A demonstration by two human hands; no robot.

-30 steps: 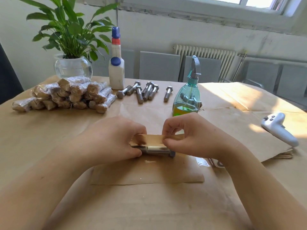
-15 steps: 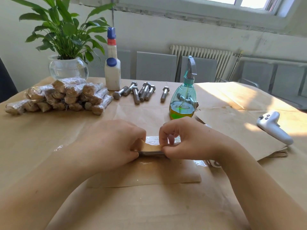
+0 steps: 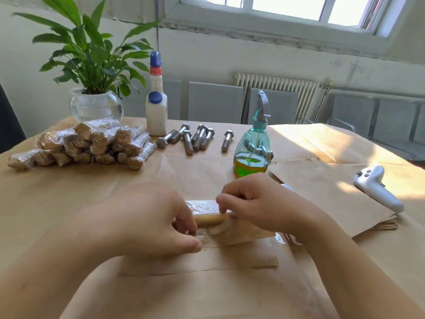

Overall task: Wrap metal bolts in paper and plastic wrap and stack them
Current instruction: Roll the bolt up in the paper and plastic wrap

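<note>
A bolt rolled in brown paper (image 3: 210, 219) lies at the table's near middle, on a brown paper sheet (image 3: 241, 259) with clear plastic wrap (image 3: 202, 206) under and behind it. My left hand (image 3: 156, 219) grips the roll's left end with curled fingers. My right hand (image 3: 259, 201) pinches its right end from above. The bolt's metal is hidden. Several bare steel bolts (image 3: 195, 138) lie at the back middle. A stack of wrapped bolts (image 3: 92, 143) sits at the back left.
A green spray bottle (image 3: 253, 150) stands just behind my right hand. A white glue bottle (image 3: 156, 107) and a potted plant (image 3: 94, 97) stand at the back left. A pile of brown paper sheets (image 3: 322, 194) with a white controller (image 3: 377, 187) lies at right.
The paper has been rolled over the bolt, whose bare thread showed a second ago. Both hands moved slightly away from me with the roll, and plastic wrap now shows behind it.
</note>
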